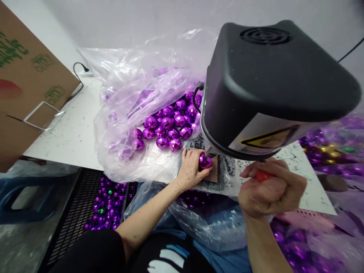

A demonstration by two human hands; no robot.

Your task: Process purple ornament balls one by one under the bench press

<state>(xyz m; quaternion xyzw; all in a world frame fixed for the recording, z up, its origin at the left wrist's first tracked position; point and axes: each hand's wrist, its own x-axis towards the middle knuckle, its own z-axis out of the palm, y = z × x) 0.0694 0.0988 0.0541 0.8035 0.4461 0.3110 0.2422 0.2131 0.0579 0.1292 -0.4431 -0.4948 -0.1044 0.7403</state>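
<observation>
With its fingers and thumb, my left hand (192,168) grips a shiny purple faceted ball (204,161) on a small brown board (212,172), under the tip of a black bench machine (270,87). Closed in a fist, my right hand (270,187) is wrapped round a red handle knob (264,175) at the machine's front right. Most of the knob is hidden by the fingers. More purple faceted balls (166,123) lie beyond my left hand, in the mouth of a clear plastic bag (113,125) on the white table (76,125).
A cardboard box (31,76) with a wire clip stands at the left. Below the table, a black crate (68,216) holds purple balls. Clear plastic (210,223) drapes over my lap. Bagged purple, gold and green balls (332,148) lie at the right. A blue stool (31,201) is at lower left.
</observation>
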